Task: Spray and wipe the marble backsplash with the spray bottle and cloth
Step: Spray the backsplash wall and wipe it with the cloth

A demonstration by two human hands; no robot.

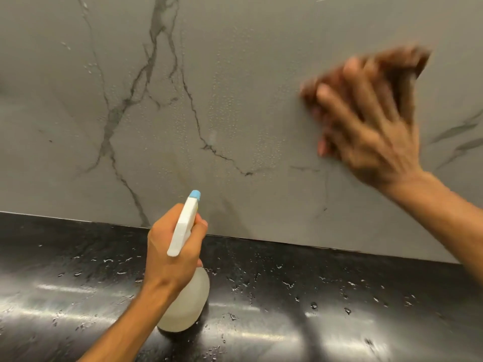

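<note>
The grey marble backsplash (pixel 248 61) with dark veins fills the upper view, and fine spray droplets (pixel 222 113) cover its middle. My left hand (pixel 167 257) grips the neck of a translucent spray bottle (pixel 188 296) with a white head and blue nozzle pointing at the wall. The bottle's base is at the black countertop. My right hand (pixel 366 131), motion-blurred, presses with spread fingers against the backsplash at the right. A brownish cloth (pixel 410 61) shows, blurred, beyond its fingertips; most of it is hidden under the hand.
A glossy black countertop (pixel 313 296) runs along the bottom, dotted with water drops and light reflections. It meets the backsplash at a slanted seam. A faint brownish stain (pixel 172 163) marks the wall above the nozzle.
</note>
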